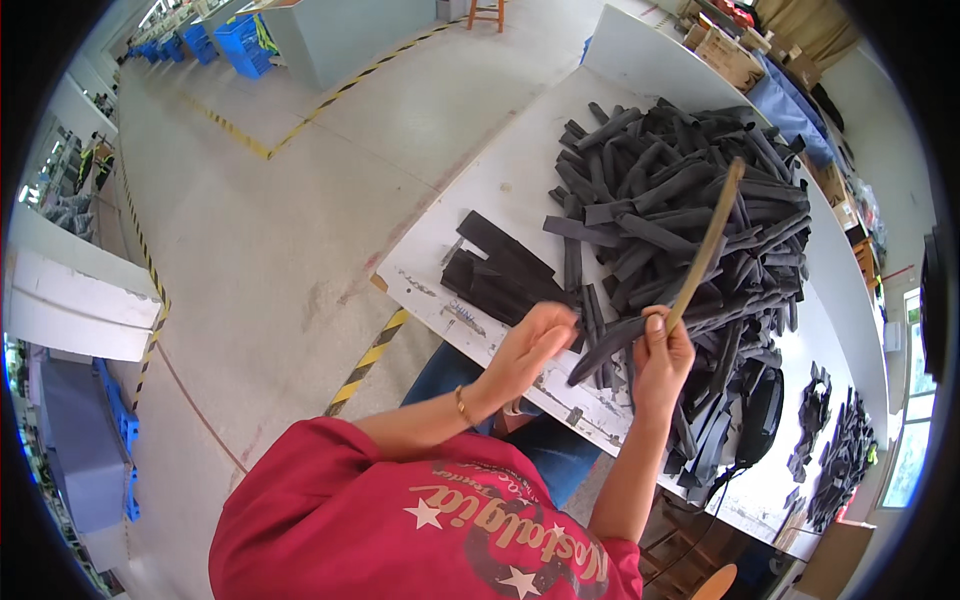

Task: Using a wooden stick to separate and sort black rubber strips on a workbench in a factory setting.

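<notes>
My right hand (662, 365) is closed round the lower end of a long, thin wooden stick (710, 242), which points up and away over the pile. A dark grey fabric tube (603, 350) stretches left from the same hand, its free end hanging near the table's front edge. Whether the stick goes inside the tube is hidden by my fingers. My left hand (535, 350) is just left of the tube, its fingers loosely bent and apart from the thumb, with nothing visible in them. Beyond it lie flat, dark fabric pieces (500, 275), roughly stacked.
A large heap of dark fabric tubes (680, 190) covers much of the white table (520, 150). A black rounded object (762, 415) with a cord is right of my right hand. More dark pieces (845, 460) lie farther right. A raised panel (650, 55) borders the table's far side.
</notes>
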A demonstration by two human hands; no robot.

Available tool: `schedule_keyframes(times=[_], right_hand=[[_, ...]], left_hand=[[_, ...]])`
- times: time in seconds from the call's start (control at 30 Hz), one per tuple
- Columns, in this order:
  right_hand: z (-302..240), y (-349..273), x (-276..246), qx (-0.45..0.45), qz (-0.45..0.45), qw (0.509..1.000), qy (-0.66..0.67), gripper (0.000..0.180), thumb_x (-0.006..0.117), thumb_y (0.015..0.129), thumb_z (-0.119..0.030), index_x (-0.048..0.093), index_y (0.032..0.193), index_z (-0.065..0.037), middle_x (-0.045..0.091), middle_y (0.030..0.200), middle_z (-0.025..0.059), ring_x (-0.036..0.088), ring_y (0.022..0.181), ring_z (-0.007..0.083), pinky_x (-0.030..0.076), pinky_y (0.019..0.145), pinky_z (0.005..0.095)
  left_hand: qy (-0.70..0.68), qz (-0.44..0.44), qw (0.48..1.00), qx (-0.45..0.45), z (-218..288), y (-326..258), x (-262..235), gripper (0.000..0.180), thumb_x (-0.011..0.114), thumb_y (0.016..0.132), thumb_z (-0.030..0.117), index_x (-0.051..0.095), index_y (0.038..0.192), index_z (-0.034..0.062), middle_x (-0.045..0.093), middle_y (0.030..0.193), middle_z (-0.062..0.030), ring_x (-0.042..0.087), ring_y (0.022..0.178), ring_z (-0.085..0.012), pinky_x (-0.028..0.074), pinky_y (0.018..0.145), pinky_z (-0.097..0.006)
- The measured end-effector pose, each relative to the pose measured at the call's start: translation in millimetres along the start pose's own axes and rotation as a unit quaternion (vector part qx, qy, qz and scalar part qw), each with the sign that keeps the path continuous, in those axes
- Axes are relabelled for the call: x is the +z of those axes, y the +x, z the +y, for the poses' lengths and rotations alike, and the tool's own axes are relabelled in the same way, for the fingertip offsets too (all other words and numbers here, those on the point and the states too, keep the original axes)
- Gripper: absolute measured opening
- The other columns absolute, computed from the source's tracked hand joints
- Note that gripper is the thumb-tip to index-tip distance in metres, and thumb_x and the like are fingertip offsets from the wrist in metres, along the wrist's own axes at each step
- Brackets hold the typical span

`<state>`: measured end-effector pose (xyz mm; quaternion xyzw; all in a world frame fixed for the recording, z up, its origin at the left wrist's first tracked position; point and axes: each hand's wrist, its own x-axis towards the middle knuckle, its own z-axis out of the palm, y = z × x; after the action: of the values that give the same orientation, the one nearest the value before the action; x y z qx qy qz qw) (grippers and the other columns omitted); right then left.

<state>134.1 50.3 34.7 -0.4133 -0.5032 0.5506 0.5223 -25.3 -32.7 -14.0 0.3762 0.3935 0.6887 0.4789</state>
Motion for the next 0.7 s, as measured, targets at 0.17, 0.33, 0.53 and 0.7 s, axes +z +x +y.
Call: schedule_keyframes(times=[0.17, 0.33, 0.53, 0.7], right_hand=[[12, -17, 13, 0.035, -0.058, 0.997, 0.030, 0.018, 0.059, 0.093, -0.013, 0.058, 0.106, 0.000, 0.041, 0.063, -0.0073, 0.034, 0.048, 0.0017, 0.023, 0.043, 0.0180], [37, -32, 12, 0.057, -0.025, 0.998, 0.030, 0.012, 0.065, 0.089, -0.007, 0.056, 0.097, -0.004, 0.044, 0.063, -0.0065, 0.036, 0.047, 0.0020, 0.027, 0.043, 0.0169], [44, -34, 15, 0.092, -0.047, 0.993, 0.053, 0.006, 0.064, 0.090, -0.008, 0.061, 0.087, -0.003, 0.050, 0.061, -0.0037, 0.041, 0.048, 0.0038, 0.028, 0.043, 0.0183], [38, -42, 14, 0.091, -0.137, 0.985, -0.058, 0.008, 0.064, 0.089, -0.008, 0.060, 0.087, -0.001, 0.052, 0.060, -0.0023, 0.044, 0.051, 0.0040, 0.033, 0.045, 0.0204]], left_hand=[[-0.011, -0.105, 0.991, -0.085, 5, 31, 8, 0.013, 0.062, 0.091, 0.013, 0.060, 0.094, 0.0005, 0.059, 0.084, 0.0022, 0.053, 0.079, -0.0015, 0.044, 0.069, -0.018], [-0.056, -0.034, 0.994, -0.088, -3, 23, 14, 0.011, 0.059, 0.093, 0.013, 0.059, 0.092, 0.0015, 0.056, 0.082, 0.0037, 0.050, 0.076, -0.0013, 0.042, 0.067, -0.017], [-0.155, 0.025, 0.975, -0.157, -14, 29, 10, 0.017, 0.054, 0.095, 0.017, 0.058, 0.091, 0.0014, 0.054, 0.079, 0.0042, 0.048, 0.074, -0.0016, 0.040, 0.065, -0.018], [-0.126, 0.200, 0.966, -0.101, -7, 78, -26, 0.021, 0.051, 0.088, 0.014, 0.057, 0.069, 0.0044, 0.057, 0.073, -0.0043, 0.056, 0.063, -0.0126, 0.048, 0.060, -0.026]])
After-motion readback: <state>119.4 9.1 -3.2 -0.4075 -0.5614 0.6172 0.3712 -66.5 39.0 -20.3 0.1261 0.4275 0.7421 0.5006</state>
